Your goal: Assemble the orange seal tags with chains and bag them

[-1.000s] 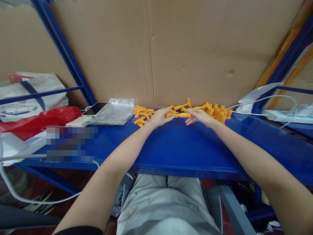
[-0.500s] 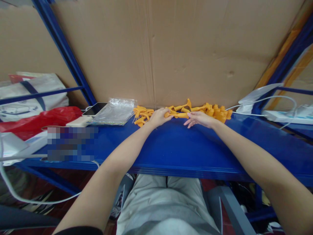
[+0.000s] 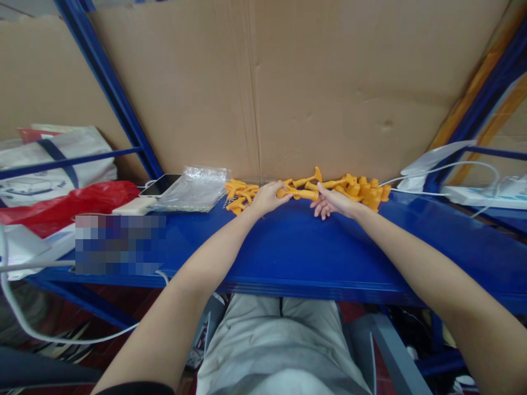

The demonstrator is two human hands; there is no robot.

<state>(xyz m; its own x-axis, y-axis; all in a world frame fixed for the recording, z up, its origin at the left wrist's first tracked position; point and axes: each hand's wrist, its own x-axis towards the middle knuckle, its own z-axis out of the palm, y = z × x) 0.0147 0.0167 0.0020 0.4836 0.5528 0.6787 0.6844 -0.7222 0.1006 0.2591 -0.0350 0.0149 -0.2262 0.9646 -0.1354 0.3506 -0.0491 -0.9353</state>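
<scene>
My left hand [image 3: 270,198] is closed on one end of an orange plastic hammer-like piece [image 3: 304,194], held level just above the back of the blue shelf. My right hand [image 3: 335,204] is at the piece's other end, thumb up and fingers loosely spread; whether it touches the piece is hard to tell. Behind the hands lie more orange hammer-shaped pieces [image 3: 303,180]. To the left of my left hand is a small heap of orange pieces with thin metal chains [image 3: 241,192]. On the right, several orange pieces [image 3: 366,191] are bunched together.
A blue metal shelf [image 3: 296,247] spans the view, backed by a cardboard wall [image 3: 263,88]. On the left are a clear plastic bag [image 3: 195,189], a phone [image 3: 162,185], a white box [image 3: 135,206] and a red bag [image 3: 82,197]. White cables and a power strip [image 3: 486,195] lie right.
My right hand has turned and its fingers have come slightly down and apart from the piece's end, showing more of the piece. My left hand has kept its grip and place.
</scene>
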